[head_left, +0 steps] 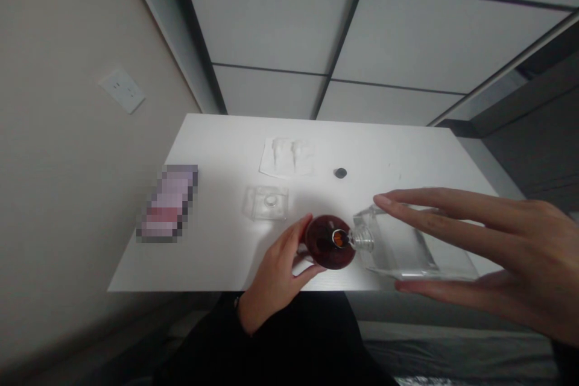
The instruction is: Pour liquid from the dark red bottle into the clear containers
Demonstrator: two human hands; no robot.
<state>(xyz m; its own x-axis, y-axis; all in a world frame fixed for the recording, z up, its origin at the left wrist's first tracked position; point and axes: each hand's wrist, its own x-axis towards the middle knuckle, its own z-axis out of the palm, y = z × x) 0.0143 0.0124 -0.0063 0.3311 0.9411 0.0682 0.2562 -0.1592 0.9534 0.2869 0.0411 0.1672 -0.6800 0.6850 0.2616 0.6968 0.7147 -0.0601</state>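
My left hand [277, 271] is wrapped round the side of an amber bottle [329, 256], whose open mouth faces up. In my right hand [488, 244] is a clear square bottle [398, 247], tipped on its side with its threaded neck pointing left. That neck meets the amber bottle's mouth, and liquid shows inside the clear bottle. Fingers lie along the top of the clear bottle, and the thumb is beneath it. Left of the amber bottle, a second clear square bottle [275, 210] stands on the table with its round neck facing up.
Two white pump heads [295, 154] lie on a white tissue [266, 166] toward the back of the white table [217, 253]. A small dark cap [341, 173] is to their right. A blurred-out flat object [169, 202] lies at the left edge. A wall stands close on the left.
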